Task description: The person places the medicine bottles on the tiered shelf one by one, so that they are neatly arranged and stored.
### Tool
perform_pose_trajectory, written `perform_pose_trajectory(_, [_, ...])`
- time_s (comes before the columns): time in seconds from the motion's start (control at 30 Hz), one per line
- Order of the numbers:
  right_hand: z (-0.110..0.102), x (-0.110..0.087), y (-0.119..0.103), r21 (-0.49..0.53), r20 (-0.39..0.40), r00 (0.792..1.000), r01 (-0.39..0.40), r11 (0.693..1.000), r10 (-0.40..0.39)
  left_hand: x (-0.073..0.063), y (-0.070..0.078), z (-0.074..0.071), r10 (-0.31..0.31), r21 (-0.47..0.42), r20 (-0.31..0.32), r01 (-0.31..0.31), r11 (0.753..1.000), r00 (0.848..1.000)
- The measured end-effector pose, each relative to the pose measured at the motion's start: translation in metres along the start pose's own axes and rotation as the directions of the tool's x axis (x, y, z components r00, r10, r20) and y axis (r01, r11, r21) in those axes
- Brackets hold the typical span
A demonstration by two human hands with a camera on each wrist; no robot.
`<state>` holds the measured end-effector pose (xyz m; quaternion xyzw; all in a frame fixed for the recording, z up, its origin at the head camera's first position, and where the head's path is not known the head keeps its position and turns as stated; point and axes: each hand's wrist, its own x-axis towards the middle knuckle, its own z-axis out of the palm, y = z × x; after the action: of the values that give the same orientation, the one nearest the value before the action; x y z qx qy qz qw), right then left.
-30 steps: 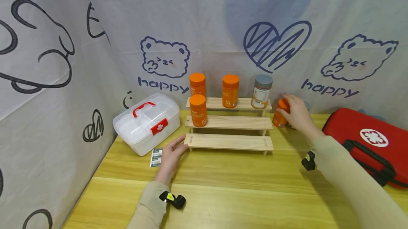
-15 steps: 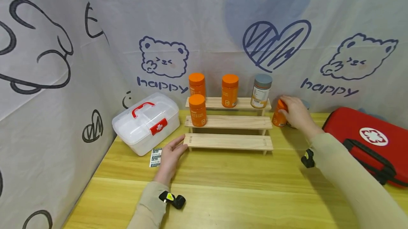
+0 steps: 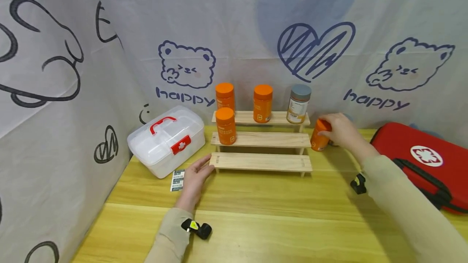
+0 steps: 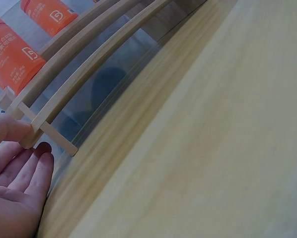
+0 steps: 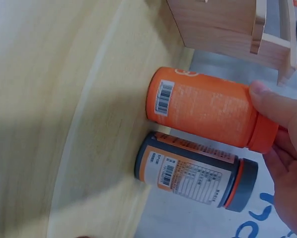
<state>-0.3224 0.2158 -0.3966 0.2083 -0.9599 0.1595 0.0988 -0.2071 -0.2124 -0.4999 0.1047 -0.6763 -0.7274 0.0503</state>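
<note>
My right hand (image 3: 341, 131) pinches an orange bottle (image 5: 203, 106) near its lid, to the right of a three-tier wooden rack (image 3: 261, 161). Beside that bottle in the right wrist view stands a grey-lidded bottle (image 5: 188, 171), mostly hidden behind my hand in the head view. My left hand (image 3: 195, 177) holds the left end of the rack's lowest tier, thumb on top and fingers beneath. On the top tier stand two orange bottles, one at left (image 3: 224, 97) and one mid-tier (image 3: 263, 103), plus a grey-lidded bottle (image 3: 299, 103). Another orange bottle (image 3: 226, 127) occupies the middle tier's left end.
A clear-lidded white first-aid box (image 3: 166, 141) with a red handle sits left of the rack. Near my left hand lies a small printed packet (image 3: 177, 180). A red first-aid bag (image 3: 424, 165) lies at the right. Printed cloth (image 3: 248, 27) hangs behind the wooden table (image 3: 256, 222).
My right hand has drawn the orange bottle slightly toward me, and the bottle now leans a little. The left hand stays at the rack's end.
</note>
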Motion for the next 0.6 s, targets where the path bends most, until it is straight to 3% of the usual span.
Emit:
perform_pose_trajectory(0.23, [-0.003, -0.015, -0.004, 0.078, -0.005, 1.0, -0.001, 0.997, 0.002, -0.001, 0.0, 0.0, -0.004, -0.003, 0.001, 0.004, 1.0, 1.0])
perform_pose_trajectory(0.47, [0.001, -0.038, -0.001, 0.252, 0.025, 0.989, -0.145, 0.957, 0.143, -0.001, 0.0, 0.001, 0.0, -0.004, 0.016, 0.001, 1.0, 1.0])
perform_pose_trajectory(0.6, [0.013, -0.049, 0.004, 0.334, -0.063, 0.986, -0.124, 0.934, 0.154, -0.002, 0.001, 0.002, 0.005, -0.008, 0.013, -0.004, 1.0, 1.0])
